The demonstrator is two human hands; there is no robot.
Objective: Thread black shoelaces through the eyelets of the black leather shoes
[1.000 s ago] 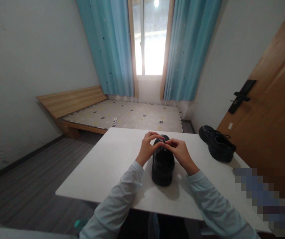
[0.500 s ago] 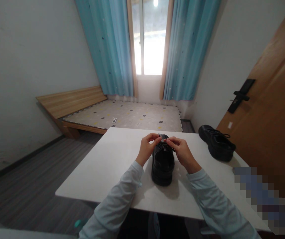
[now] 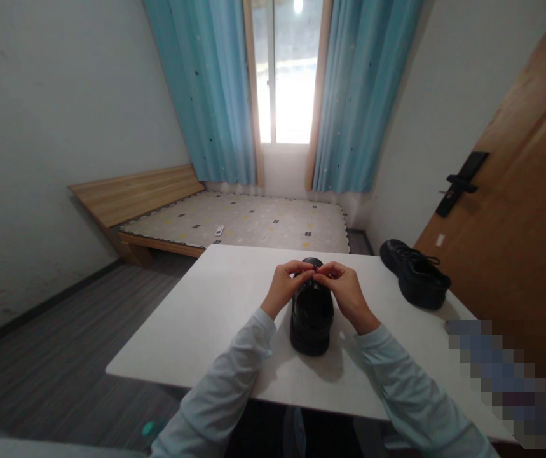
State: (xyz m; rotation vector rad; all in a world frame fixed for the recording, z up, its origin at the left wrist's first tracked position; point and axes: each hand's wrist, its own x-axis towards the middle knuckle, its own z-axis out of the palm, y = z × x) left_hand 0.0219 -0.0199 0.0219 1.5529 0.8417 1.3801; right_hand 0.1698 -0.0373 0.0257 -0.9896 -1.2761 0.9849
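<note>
"What differs from half a second ago?"

"The fingertips. Back then they stood apart, with lace ends showing between them; now the left hand (image 3: 286, 285) and the right hand (image 3: 348, 291) meet above the front of the black shoe (image 3: 311, 337)."

"Does the shoe itself shift?"

"Hardly at all. It sits upright on the white table (image 3: 191, 324), heel toward the person, toe pointing away. The second shoe (image 3: 416, 278) stays near the table's right edge, well apart from both hands."

"And what is each hand doing?"

"Each pinches at the dark laces (image 3: 315, 270) with thumb and fingers; which strand goes to which hand I can't tell, since the fingertips cover most of them."

"Where's the shoe, relative to the hands?"

"Below and between them, its opening and heel on the near side of the fingertips"
</note>
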